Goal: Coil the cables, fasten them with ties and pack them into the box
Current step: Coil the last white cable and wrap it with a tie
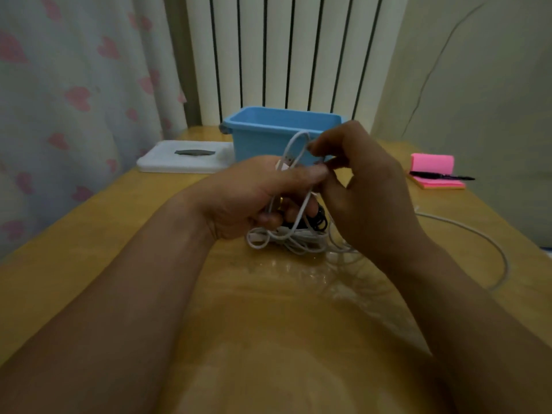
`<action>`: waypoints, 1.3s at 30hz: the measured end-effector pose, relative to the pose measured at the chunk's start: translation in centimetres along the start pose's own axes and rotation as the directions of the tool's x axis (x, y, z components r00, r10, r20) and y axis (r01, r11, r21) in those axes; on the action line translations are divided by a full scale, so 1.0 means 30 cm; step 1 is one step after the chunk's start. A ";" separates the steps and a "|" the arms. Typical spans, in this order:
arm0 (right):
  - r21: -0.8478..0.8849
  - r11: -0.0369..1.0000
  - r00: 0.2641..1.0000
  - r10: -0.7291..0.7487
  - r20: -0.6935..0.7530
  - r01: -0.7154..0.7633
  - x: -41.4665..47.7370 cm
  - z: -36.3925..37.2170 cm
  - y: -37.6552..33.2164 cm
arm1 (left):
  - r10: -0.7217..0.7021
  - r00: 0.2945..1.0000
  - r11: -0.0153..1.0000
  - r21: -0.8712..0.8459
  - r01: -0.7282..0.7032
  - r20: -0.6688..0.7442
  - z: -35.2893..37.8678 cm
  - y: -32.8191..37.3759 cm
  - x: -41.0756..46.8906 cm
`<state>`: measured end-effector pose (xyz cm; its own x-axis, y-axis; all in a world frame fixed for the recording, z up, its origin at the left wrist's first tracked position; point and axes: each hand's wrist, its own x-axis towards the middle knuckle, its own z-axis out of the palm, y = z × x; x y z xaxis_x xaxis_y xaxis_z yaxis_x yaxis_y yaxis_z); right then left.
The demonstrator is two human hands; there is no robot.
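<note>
**A:** Both hands are up over the wooden table (pixel 268 324), and they meet on one white cable (pixel 294 144). Where's the hold?

**B:** The left hand (pixel 254 195) has its fingers curled round the cable, thumb laid along the top. A white plug end pokes out just beside that thumb. Above the fist the cable rises in a narrow loop, in front of the blue box (pixel 257 135).

**A:** And the right hand (pixel 367 198)?

**B:** It has thumb and forefinger pressed together on the right side of that loop, just above the left thumb. The other fingers are loosely bent below. So there are two holds close together, with the loop standing between and above them.

**A:** Below the fist?

**B:** Strands drop from the left hand to a white tangle (pixel 286 239) lying on the table right under the hands. Some black rings (pixel 319 221) sit just behind it, partly hidden by the fingers. One long strand (pixel 478 237) sweeps out to the right in a wide curve across the tabletop.

**A:** What about the box?

**B:** It's open, at the far edge of the table, just behind the hands. I can't see into the bottom of it from here. A white lid (pixel 185 156) lies flat to its left. Off to the right there's a pink notepad (pixel 433 170) with a black pen (pixel 442 176) resting across it.
</note>
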<state>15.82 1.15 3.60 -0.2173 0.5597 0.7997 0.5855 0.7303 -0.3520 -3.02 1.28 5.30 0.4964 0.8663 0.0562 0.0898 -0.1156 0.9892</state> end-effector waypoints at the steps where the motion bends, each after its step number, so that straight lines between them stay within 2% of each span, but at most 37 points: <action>1: 0.043 0.999 1.000 0.024 0.005 -0.024 -0.002 0.001 -0.002 | 0.017 1.000 0.999 0.032 -0.017 0.015 -0.004 0.000 -0.005; 3: 0.219 0.965 0.990 0.135 0.048 -0.143 0.000 -0.001 0.000 | 0.054 0.998 0.996 0.063 -0.056 0.040 -0.013 -0.001 -0.018; 5: 0.394 0.864 0.949 0.276 0.151 -0.314 0.011 -0.007 0.011 | 0.099 0.993 0.993 0.049 -0.103 0.068 -0.025 -0.002 -0.026; 7: 0.446 0.773 0.889 0.343 0.304 -0.451 0.018 -0.007 0.020 | 0.154 0.983 0.988 -0.030 -0.151 0.099 -0.034 -0.001 -0.029; 9: 0.471 0.698 0.829 0.342 0.442 -0.539 0.014 0.001 0.016 | 0.206 0.973 0.971 -0.145 -0.189 0.109 -0.030 0.009 -0.028; 10: 0.495 0.659 0.811 0.341 0.475 -0.566 0.009 0.010 0.012 | 0.222 0.970 0.959 -0.204 -0.199 0.095 -0.028 0.011 -0.025; 12: 0.517 0.624 0.806 0.387 0.448 -0.587 0.005 0.028 0.003 | 0.210 0.977 0.941 -0.277 -0.197 0.021 -0.030 0.012 -0.015; 13: 0.508 0.635 0.813 0.429 0.395 -0.582 0.005 0.037 0.003 | 0.198 0.979 0.944 -0.260 -0.203 -0.042 -0.030 0.009 -0.009; 15: 0.474 0.675 0.823 0.503 0.266 -0.566 0.003 0.052 0.002 | 0.189 0.960 0.969 -0.117 -0.216 -0.206 -0.018 -0.001 0.008; 17: 0.446 0.722 0.839 0.524 0.148 -0.529 -0.002 0.062 0.001 | 0.157 0.938 0.987 0.025 -0.157 -0.308 0.011 -0.014 0.023; 19: 0.423 0.768 0.863 0.500 0.075 -0.481 -0.004 0.063 -0.001 | 0.106 0.945 0.993 0.087 -0.083 -0.309 0.046 -0.030 0.040; 21: 0.429 0.793 0.889 0.454 0.059 -0.433 -0.006 0.065 -0.007 | 0.095 0.952 0.994 0.077 -0.075 -0.291 0.079 -0.036 0.049; 24: 0.451 0.806 0.918 0.387 0.089 -0.384 -0.014 0.071 -0.028 | 0.094 0.932 0.993 -0.031 -0.112 -0.350 0.089 -0.042 0.053; 27: 0.391 0.834 0.921 0.361 0.146 -0.389 -0.024 0.067 -0.042 | 0.104 0.862 0.951 -0.204 -0.232 -0.496 0.041 -0.040 0.051; 30: 0.171 0.912 0.894 0.302 0.332 -0.372 -0.035 0.064 -0.037 | 0.065 0.845 0.754 -0.529 -0.389 -0.530 0.010 -0.011 0.043; 32: 0.095 0.942 0.880 0.261 0.397 -0.322 -0.046 0.075 -0.041 | 0.045 0.851 0.672 -0.615 -0.413 -0.523 0.010 0.001 0.042; 35: 0.114 0.936 0.868 0.259 0.424 -0.334 -0.049 0.086 -0.054 | 0.041 0.843 0.687 -0.598 -0.414 -0.536 0.020 -0.003 0.051; 39: 0.054 0.947 0.872 0.267 0.411 -0.315 -0.045 0.096 -0.045 | 0.053 0.796 0.828 -0.419 -0.373 -0.603 0.051 -0.011 0.060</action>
<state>13.07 0.54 1.58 -0.3546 0.8436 0.4032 0.5810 0.5366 -0.6119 -0.84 2.15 4.86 -0.1209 0.9764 0.1790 -0.4720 -0.2152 0.8549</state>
